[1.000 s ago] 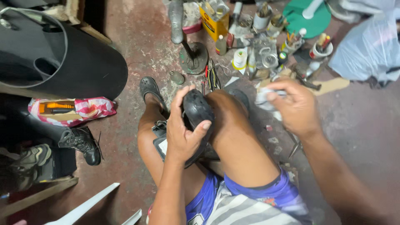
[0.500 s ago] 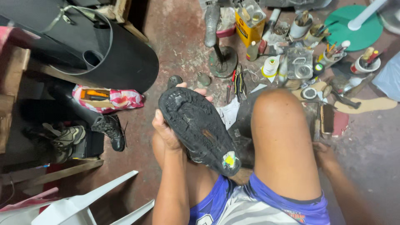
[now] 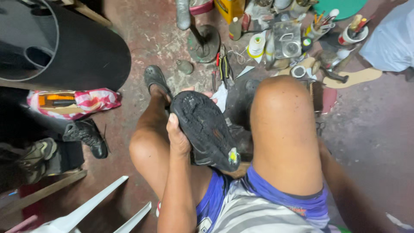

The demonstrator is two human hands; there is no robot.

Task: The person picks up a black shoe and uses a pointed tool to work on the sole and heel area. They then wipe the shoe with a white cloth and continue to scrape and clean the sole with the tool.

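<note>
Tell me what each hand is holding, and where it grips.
The left hand holds a black shoe, sole up, by its side edge near the middle. The right hand is hidden behind the right knee, so its hold cannot be told.

Stained reddish concrete floor (image 3: 142, 39) — a black, perhaps wooden, round table (image 3: 82, 60) at left.
</note>
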